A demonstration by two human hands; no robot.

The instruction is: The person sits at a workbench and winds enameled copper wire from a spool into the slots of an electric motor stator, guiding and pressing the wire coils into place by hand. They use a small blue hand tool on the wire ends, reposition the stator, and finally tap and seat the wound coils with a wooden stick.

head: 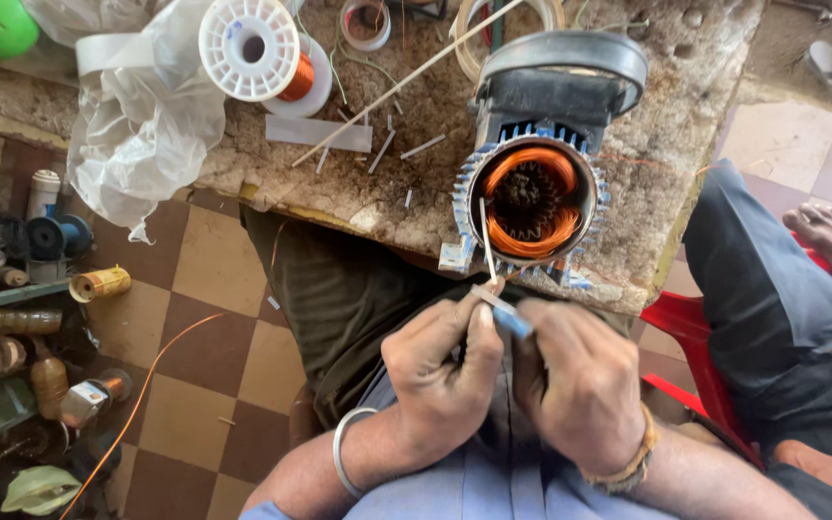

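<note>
Both hands pinched together on thin white insulation strip (486,252), left hand (440,371) and right hand (575,380) trimming it below motor stator (532,197); next needs steady feed into a slot

A thin, pale strip of stiff insulating paper (487,252) stands nearly upright, its upper end reaching into the bore of the motor stator at about 7 o'clock of the opening and its lower end pinched at the fingertips. A second short, flat, whitish strip with a bluish end (503,310) lies slanted from upper left to lower right, held between the two hands just below the first. The grey, blue-finned metal motor stator (534,197) lies on its side at the 6 o'clock edge of the rough workbench, its round open end facing the camera with shiny orange copper windings ringing a dark slotted core.
</note>
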